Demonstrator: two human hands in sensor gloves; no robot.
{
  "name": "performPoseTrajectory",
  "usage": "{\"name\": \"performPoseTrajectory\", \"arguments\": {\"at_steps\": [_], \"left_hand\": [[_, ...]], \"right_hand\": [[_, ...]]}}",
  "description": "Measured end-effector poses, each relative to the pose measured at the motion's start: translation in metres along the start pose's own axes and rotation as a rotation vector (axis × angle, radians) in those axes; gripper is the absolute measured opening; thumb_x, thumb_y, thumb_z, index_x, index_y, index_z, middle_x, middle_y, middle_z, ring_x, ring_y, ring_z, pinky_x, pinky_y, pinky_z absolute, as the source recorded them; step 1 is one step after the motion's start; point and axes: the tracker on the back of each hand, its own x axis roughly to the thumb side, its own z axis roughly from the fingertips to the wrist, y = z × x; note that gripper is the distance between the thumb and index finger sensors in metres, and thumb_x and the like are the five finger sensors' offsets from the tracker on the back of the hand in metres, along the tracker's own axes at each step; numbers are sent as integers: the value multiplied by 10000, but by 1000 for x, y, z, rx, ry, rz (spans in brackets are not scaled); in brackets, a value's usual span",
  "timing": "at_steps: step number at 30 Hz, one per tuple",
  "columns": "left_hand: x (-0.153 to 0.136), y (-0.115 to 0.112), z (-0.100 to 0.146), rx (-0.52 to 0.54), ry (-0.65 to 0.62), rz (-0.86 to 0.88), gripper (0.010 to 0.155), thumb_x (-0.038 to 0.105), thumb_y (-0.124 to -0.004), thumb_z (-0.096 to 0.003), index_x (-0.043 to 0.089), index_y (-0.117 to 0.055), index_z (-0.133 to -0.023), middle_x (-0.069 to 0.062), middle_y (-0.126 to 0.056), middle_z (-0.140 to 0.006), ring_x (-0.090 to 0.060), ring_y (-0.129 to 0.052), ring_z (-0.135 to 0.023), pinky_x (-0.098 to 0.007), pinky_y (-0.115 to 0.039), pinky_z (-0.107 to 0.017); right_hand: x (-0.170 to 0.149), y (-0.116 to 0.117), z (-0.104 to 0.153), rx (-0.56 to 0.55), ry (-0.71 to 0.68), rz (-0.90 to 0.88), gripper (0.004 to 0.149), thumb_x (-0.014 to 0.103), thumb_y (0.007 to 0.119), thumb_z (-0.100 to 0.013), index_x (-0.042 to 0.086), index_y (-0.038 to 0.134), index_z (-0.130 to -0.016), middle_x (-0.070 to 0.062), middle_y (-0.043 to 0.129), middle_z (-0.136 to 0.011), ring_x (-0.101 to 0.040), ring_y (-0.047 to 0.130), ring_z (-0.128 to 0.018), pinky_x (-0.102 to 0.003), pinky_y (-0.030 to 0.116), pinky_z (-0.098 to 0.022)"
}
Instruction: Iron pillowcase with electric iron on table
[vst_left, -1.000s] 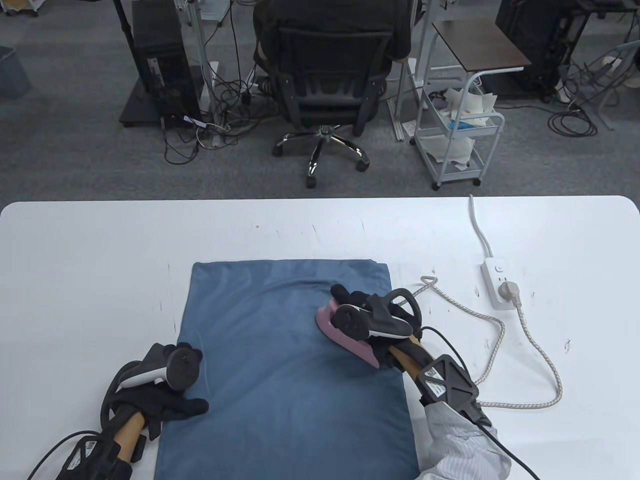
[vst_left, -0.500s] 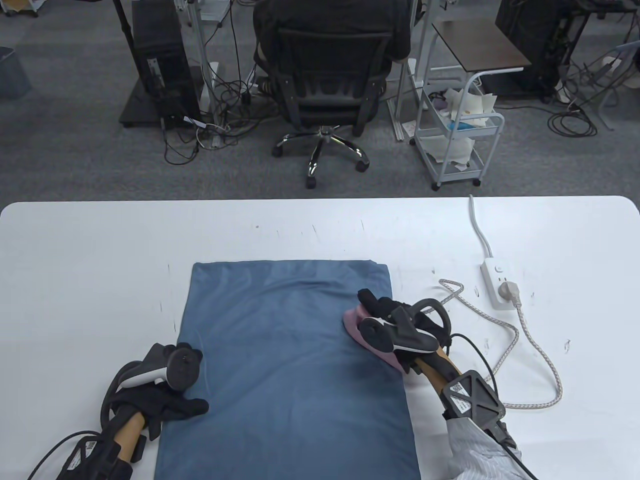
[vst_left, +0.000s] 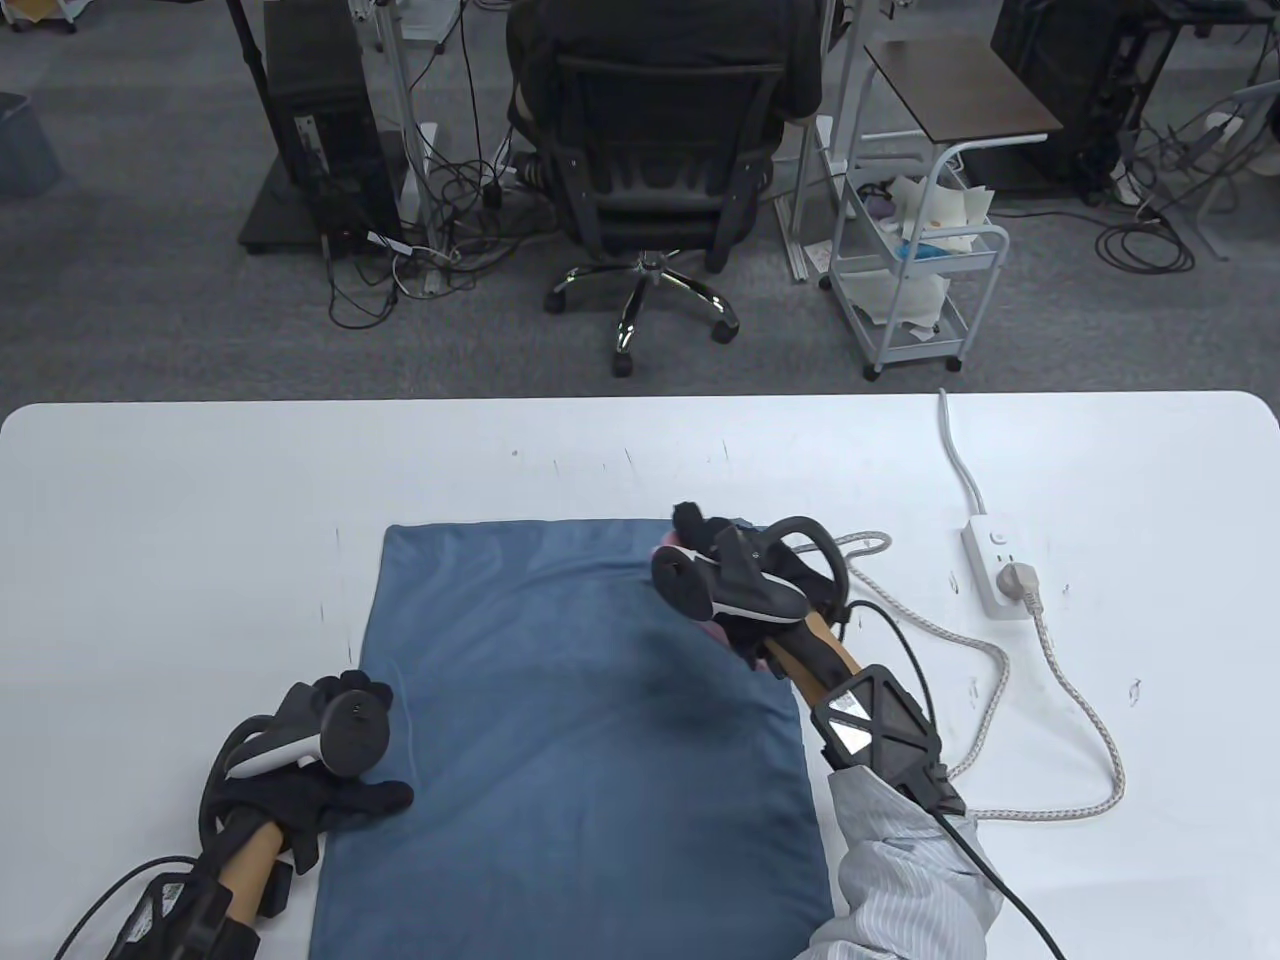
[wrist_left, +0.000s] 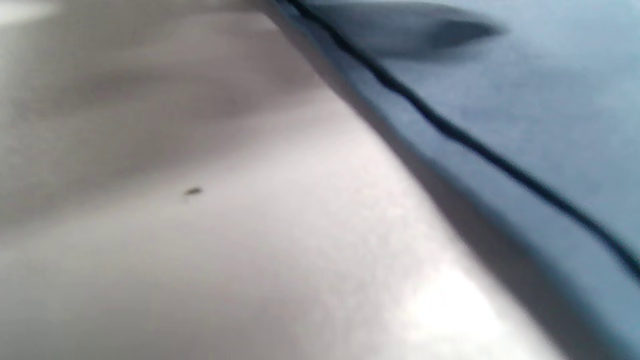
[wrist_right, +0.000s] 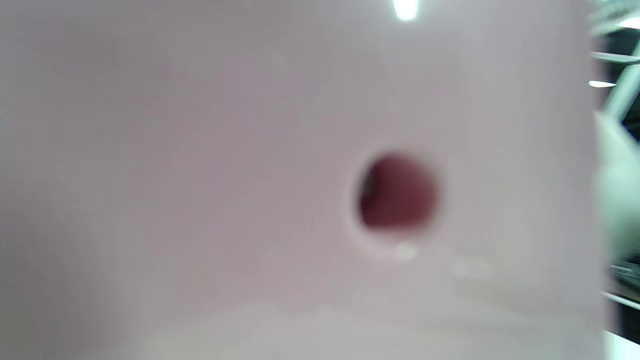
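Note:
A blue pillowcase (vst_left: 570, 720) lies flat on the white table (vst_left: 180, 540). My right hand (vst_left: 705, 545) grips a pink iron (vst_left: 664, 541) near the pillowcase's far right corner. Hand and tracker hide most of the iron. The right wrist view is filled by the blurred pale pink iron body (wrist_right: 225, 175) with a dark red hole. My left hand (vst_left: 372, 760) rests on the pillowcase's left edge near the front, thumb stretched onto the cloth. The left wrist view shows the pillowcase edge (wrist_left: 525, 100) with its dark seam against the table (wrist_left: 250, 225).
The iron's braided cord (vst_left: 1060, 690) loops over the table right of the pillowcase to a plug (vst_left: 1022, 580) in a white power strip (vst_left: 995, 565). Beyond the table's far edge stand an office chair (vst_left: 660, 170) and a wire cart (vst_left: 915, 270).
My right hand slid the iron right to the pillowcase's right edge, then away to its far right corner. My left hand shifted slightly toward the near-left.

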Motion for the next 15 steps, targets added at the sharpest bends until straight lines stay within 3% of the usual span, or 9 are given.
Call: {"name": "performPoseTrajectory", "arguments": {"at_steps": [4,8,15], "left_hand": [[-5,-4,1,19,15,21,1015,579,-590,-494,37,31,-1087,-302,80,-1096,-571,-14,-979,-631,-132,-695],[-9,0,7,122,67,-10,1014,557,-624,-489,42,4,-1095,-294,57,-1108,-564,-31,-986,-623,-142,-693],[-21,-5,4,101,116,35,1038,577,-630,-462,39,-18,-1106,-295,35,-1118,-566,-44,-992,-626,-152,-694]], "right_hand": [[69,-6,-6,-76,-249,-78,715,483,636,-512,22,569,-1055,-55,915,-685,-121,954,-353,-282,864,-292],[130,17,-7,-80,-424,-174,712,483,629,-511,36,554,-1059,-48,912,-703,-117,964,-376,-282,875,-307],[167,43,-16,-24,-486,-245,700,485,643,-507,63,561,-1058,-53,913,-704,-121,964,-373,-280,873,-305]]}}
